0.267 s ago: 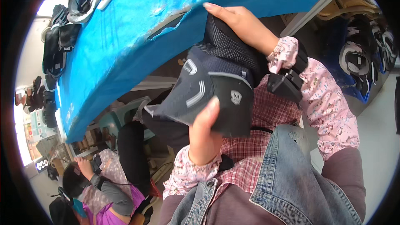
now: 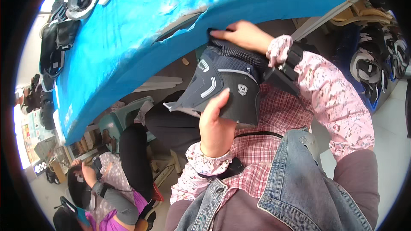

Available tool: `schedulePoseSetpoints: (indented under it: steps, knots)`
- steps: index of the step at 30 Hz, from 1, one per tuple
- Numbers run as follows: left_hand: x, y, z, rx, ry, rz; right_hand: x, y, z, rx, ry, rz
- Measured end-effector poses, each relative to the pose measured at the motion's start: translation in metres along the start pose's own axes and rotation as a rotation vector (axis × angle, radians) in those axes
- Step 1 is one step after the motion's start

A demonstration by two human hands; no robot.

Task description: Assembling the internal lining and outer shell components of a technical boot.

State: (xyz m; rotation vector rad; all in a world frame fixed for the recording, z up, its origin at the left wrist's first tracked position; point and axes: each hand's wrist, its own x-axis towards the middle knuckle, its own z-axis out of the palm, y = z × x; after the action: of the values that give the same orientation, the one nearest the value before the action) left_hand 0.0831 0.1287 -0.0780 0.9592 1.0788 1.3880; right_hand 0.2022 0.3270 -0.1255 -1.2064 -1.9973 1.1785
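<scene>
A dark shoe upper (image 2: 229, 87) hangs over my lap, navy and black with a mesh part, grey stripes and a small pale badge. My left hand (image 2: 217, 128) pinches its lower edge, thumb on the outer face below the badge and fingers hidden behind. Higher up, my right hand (image 2: 244, 37) is closed on the mesh end, close to the table's front edge. A pale, pointed corner of the piece sticks out to the left.
A table with a torn blue cover (image 2: 128, 47) curves across ahead. More uppers (image 2: 62, 38) lie at its left end, and a blue crate (image 2: 370, 100) of shoe parts stands at right. Lower left, another person (image 2: 115, 188) sits near a green stool (image 2: 112, 124).
The upper has tilted and come nearer to me at its mesh end. My right hand has moved down with it; my left hand has risen slightly and shifted right.
</scene>
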Motion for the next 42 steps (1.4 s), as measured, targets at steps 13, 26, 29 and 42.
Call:
schedulePoseSetpoints:
  steps: [13, 26, 29, 42]
  knots:
    - [0.024, 0.019, 0.006, -0.719, 0.137, -0.435, -0.001, 0.034, 0.007, -0.627, -0.175, -0.165]
    - [0.03, -0.012, -0.009, -0.825, 0.162, -0.413, 0.012, 0.05, 0.03, -0.463, -0.173, -0.197]
    - [0.037, -0.011, -0.014, -0.67, 0.18, -0.437, 0.013, 0.038, 0.027, -0.544, -0.202, -0.072]
    - [0.035, -0.023, -0.025, -0.7, 0.035, -0.512, -0.009, 0.038, 0.027, -0.451, 0.031, -0.169]
